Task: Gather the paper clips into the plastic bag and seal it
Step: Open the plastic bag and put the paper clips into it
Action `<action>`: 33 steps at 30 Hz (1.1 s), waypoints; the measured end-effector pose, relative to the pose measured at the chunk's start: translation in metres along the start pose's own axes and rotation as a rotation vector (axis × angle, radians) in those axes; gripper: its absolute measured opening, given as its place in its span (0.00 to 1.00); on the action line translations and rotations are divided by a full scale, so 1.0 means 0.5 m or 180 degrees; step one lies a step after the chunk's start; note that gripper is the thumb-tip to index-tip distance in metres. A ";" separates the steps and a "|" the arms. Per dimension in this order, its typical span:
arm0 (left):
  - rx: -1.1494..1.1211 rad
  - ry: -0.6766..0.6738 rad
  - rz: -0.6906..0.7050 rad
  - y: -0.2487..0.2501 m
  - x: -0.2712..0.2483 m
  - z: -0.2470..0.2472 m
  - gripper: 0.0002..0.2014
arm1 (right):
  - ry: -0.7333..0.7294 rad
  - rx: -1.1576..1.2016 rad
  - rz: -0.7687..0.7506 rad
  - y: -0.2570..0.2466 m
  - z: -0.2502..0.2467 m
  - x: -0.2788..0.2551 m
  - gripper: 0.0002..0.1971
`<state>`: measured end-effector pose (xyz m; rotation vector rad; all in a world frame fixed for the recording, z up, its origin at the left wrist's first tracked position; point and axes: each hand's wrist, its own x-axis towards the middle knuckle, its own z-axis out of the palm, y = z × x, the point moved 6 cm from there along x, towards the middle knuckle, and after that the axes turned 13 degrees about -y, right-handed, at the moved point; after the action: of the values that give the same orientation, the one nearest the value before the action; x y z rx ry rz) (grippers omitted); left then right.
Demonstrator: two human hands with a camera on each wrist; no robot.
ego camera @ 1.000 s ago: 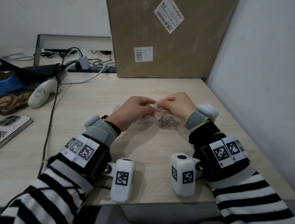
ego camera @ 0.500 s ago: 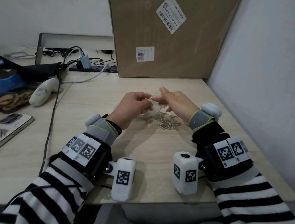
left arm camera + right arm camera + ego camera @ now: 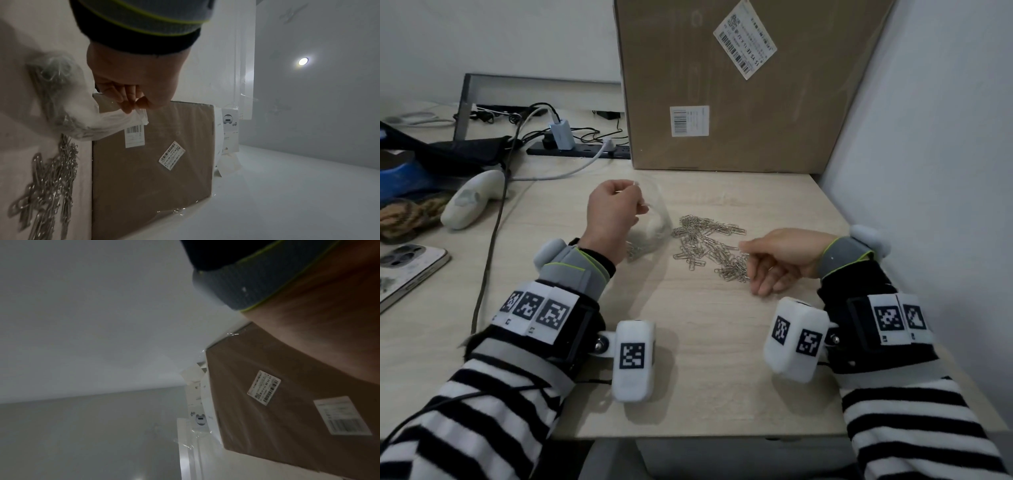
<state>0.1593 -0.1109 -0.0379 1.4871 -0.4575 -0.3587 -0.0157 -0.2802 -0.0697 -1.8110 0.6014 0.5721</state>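
A clear plastic bag [image 3: 655,224] hangs from my left hand [image 3: 635,202], which pinches its top edge above the table. A few paper clips lie in the bag's bottom [image 3: 635,251]. In the left wrist view the same hand [image 3: 135,104] pinches the bag [image 3: 68,105] between thumb and fingers. A loose pile of silver paper clips [image 3: 709,243] is spread on the table just right of the bag, also seen as paper clips [image 3: 47,186]. My right hand [image 3: 751,267] rests on its edge at the pile's right end, fingers loosely curled and touching the nearest clips. The right wrist view hides its fingers.
A large cardboard box [image 3: 739,85] stands at the back of the wooden table [image 3: 705,342]. A grey wall [image 3: 928,154] closes the right side. To the left lie a cable [image 3: 493,240], a white handheld device [image 3: 472,202] and a phone [image 3: 407,270].
The hands, joined at the bag's mouth before, have parted. My right hand let go and dropped right to the table beside the pile. My left hand carried the bag to the left.
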 end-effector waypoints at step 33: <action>-0.0097 -0.0156 -0.0056 -0.007 0.017 -0.013 0.04 | -0.0778 0.0896 -0.1671 -0.080 0.098 0.053 0.13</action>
<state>0.1701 -0.1100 -0.0412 1.4559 -0.4761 -0.4152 0.0260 -0.2258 -0.0726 -1.5178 0.0256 0.3214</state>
